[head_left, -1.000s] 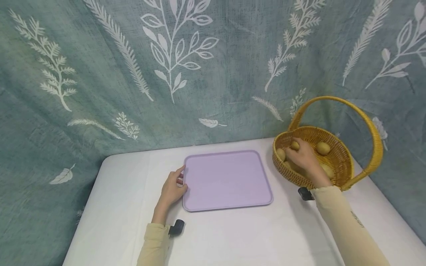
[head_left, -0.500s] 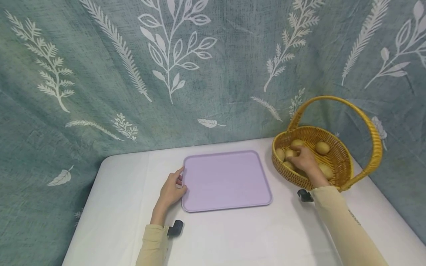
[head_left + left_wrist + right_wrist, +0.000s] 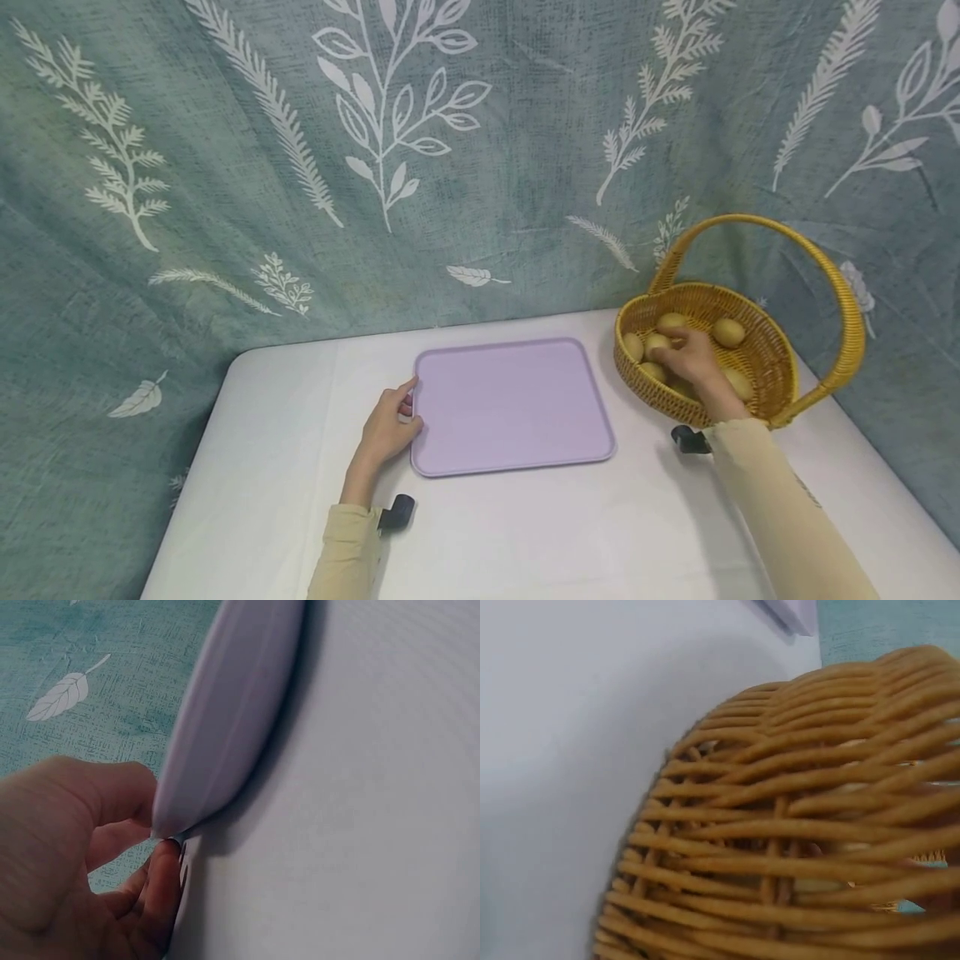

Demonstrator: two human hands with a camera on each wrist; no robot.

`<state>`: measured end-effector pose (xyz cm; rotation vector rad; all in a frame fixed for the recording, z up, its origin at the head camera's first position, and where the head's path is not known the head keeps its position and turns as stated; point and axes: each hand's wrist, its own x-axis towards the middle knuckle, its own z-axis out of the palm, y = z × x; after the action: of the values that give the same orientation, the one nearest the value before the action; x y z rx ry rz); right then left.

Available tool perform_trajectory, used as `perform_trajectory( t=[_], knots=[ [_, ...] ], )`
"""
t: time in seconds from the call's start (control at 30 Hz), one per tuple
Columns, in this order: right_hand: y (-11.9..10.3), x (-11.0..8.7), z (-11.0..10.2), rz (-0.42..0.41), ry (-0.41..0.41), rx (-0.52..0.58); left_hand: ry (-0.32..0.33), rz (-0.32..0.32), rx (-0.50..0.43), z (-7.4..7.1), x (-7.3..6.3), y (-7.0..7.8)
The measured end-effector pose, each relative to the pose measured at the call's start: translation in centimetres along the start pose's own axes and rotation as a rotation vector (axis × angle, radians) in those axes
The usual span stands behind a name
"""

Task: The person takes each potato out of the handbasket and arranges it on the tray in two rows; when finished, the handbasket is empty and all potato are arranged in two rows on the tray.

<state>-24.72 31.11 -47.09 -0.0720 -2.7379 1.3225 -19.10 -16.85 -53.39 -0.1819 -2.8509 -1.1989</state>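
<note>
My right hand reaches over the near rim into the wicker basket. Its thumb and fingers are around a yellowish-brown potato. Several similar potatoes lie about it, one against the left wall and one farther right. In the right wrist view the basket's woven side hides most of that hand. My left hand rests at the left edge of the lilac tray, thumb and forefinger spread along the rim. In the left wrist view the thumb touches the tray's edge.
A tall arched handle rises over the basket at the right. The white table ends at a green leaf-print cloth hanging behind. A small black wrist camera sits below the left hand, another beside the right.
My right hand has shifted slightly nearer and to the right within the basket, uncovering the potato at the back and another between its fingers. The left hand and tray have stayed put.
</note>
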Motion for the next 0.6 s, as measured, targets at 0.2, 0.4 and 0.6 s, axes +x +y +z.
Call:
perform_trajectory(
  t=[0.2,0.4,0.6],
  knots=[
    [-1.2,-0.4,-0.7,0.028,0.025,0.064,0.001,0.005,-0.01,0.0,0.1,-0.1],
    [-3.9,-0.3,-1.4,0.052,0.028,0.031,0.003,-0.007,-0.007,0.2,0.2,-0.1],
    [-6.9,-0.5,-0.2,-0.022,0.021,0.017,0.004,-0.026,-0.005,0.1,0.1,-0.1]
  ],
)
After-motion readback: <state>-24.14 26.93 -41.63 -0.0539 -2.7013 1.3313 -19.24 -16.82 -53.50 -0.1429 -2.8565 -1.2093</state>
